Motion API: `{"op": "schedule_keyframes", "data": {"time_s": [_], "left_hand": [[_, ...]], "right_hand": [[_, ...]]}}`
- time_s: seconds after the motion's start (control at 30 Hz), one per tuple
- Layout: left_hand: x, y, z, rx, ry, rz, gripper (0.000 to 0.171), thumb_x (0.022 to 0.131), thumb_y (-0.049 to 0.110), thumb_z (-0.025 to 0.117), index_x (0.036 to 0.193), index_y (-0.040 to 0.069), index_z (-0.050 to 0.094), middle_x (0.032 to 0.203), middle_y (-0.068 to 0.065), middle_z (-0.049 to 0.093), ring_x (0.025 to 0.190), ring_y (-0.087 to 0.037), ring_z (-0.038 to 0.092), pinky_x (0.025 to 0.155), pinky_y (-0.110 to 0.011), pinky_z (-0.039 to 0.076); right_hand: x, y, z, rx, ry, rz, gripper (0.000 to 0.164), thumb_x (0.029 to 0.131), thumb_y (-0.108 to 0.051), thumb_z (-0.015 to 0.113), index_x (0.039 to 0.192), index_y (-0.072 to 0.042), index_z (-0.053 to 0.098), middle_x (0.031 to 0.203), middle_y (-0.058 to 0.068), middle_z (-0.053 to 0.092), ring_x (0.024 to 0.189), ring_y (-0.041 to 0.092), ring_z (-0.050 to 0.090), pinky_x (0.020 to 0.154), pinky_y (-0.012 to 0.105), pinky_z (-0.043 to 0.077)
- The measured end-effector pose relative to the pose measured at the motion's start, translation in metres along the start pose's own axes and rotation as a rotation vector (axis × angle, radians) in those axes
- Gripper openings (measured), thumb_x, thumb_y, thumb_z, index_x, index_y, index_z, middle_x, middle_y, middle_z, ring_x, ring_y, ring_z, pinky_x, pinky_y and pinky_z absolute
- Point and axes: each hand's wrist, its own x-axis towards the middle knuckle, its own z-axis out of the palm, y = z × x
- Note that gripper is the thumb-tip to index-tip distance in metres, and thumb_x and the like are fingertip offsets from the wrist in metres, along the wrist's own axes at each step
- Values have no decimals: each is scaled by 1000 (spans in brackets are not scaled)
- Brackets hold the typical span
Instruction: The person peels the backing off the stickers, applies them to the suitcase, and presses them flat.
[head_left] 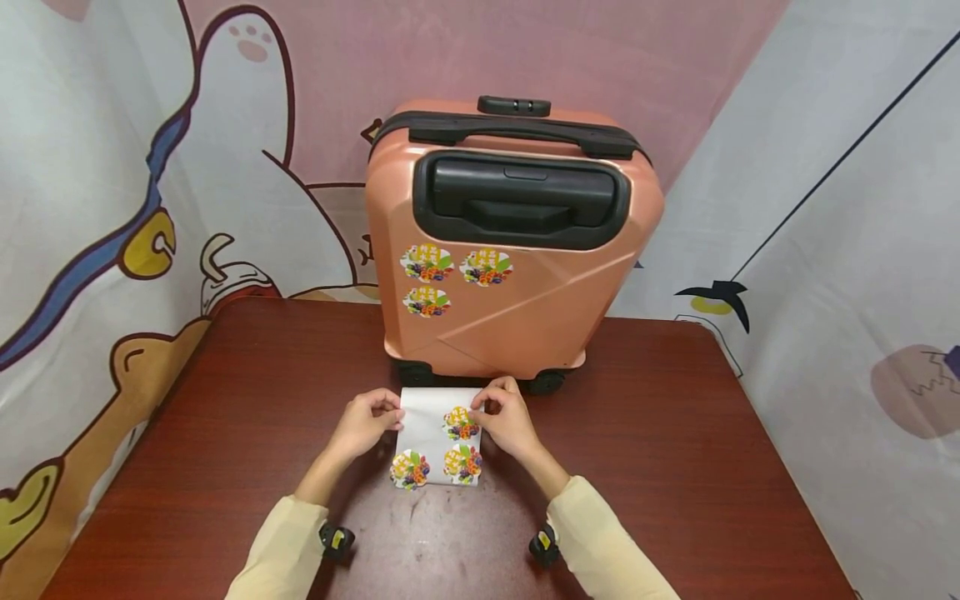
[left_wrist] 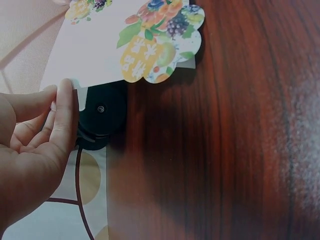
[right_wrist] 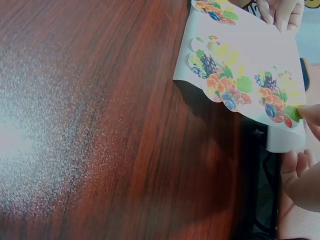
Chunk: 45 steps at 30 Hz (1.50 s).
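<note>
A white sheet of stickers (head_left: 422, 425) is held up between both hands, close over the table in front of the suitcase. Three scalloped fruit stickers show on it: an upper right one (head_left: 460, 423), a lower right one (head_left: 462, 463) and a lower left one (head_left: 410, 469). My left hand (head_left: 362, 423) pinches the sheet's left edge between thumb and fingers. At the upper right edge, my right hand (head_left: 508, 417) pinches the sheet, its thumb on the rim of the upper right sticker (right_wrist: 280, 102). The sheet's far end curls down in the right wrist view.
An orange suitcase (head_left: 510, 308) stands upright behind the hands, with three similar fruit stickers (head_left: 427, 263) on its left side. Its black wheels (head_left: 546, 382) rest on the brown wooden table (head_left: 675, 467). Printed cloth (head_left: 810, 208) hangs around the table.
</note>
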Motion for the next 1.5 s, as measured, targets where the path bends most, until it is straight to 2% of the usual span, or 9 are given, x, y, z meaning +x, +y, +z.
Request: {"op": "schedule_keyframes", "data": {"time_s": [0.17, 0.3, 0.5, 0.67, 0.93, 1.17, 1.5], "left_hand": [[0, 1, -1, 0, 0, 2, 6, 81, -11, 59, 84, -7, 57, 78, -18, 61, 68, -27, 64, 66, -39, 53], [0, 1, -2, -3, -4, 4, 5, 81, -11, 59, 84, -9, 56, 79, -20, 61, 69, -28, 64, 66, -41, 53], [1, 0, -2, 19, -10, -9, 8, 83, -7, 60, 87, -12, 55, 80, -16, 61, 70, -25, 64, 66, -35, 54], [1, -1, 0, 24, -6, -19, 7, 84, -6, 59, 87, -12, 55, 80, -16, 62, 69, -23, 64, 64, -32, 54], [0, -2, 1, 21, 13, -22, 5, 83, -6, 60, 85, -10, 57, 78, -15, 62, 67, -24, 64, 64, -34, 54], [0, -1, 0, 39, 22, -29, 4, 83, -5, 60, 84, -8, 58, 78, -14, 62, 67, -23, 64, 63, -31, 54], [0, -1, -2, 74, 27, -28, 4, 84, -3, 60, 82, -5, 59, 77, -13, 62, 66, -24, 64, 64, -36, 54]], "right_hand": [[1, -2, -1, -8, -3, -10, 14, 68, 2, 75, 70, -6, 63, 88, 5, 42, 69, 23, 45, 60, 22, 35], [1, -2, -1, -11, -17, -32, 14, 69, 2, 75, 70, -6, 63, 82, 4, 47, 65, 18, 45, 57, 22, 36], [1, -2, -1, -22, -35, -40, 14, 70, 3, 73, 71, -7, 63, 69, -1, 52, 59, 10, 44, 53, 21, 37], [1, -1, -1, -22, -61, -3, 13, 72, 2, 72, 72, -7, 63, 62, -3, 53, 54, 9, 43, 49, 21, 36], [1, -2, 0, -12, -76, 21, 10, 73, 2, 71, 76, -5, 65, 65, -1, 56, 55, 10, 44, 50, 21, 37], [0, -1, 1, -29, -85, -5, 12, 73, 2, 71, 73, -7, 64, 65, -3, 55, 54, 8, 44, 49, 21, 37], [-1, 0, 2, -7, -110, -33, 13, 73, 4, 71, 73, -7, 65, 68, 1, 59, 56, 9, 46, 51, 22, 39]]}}
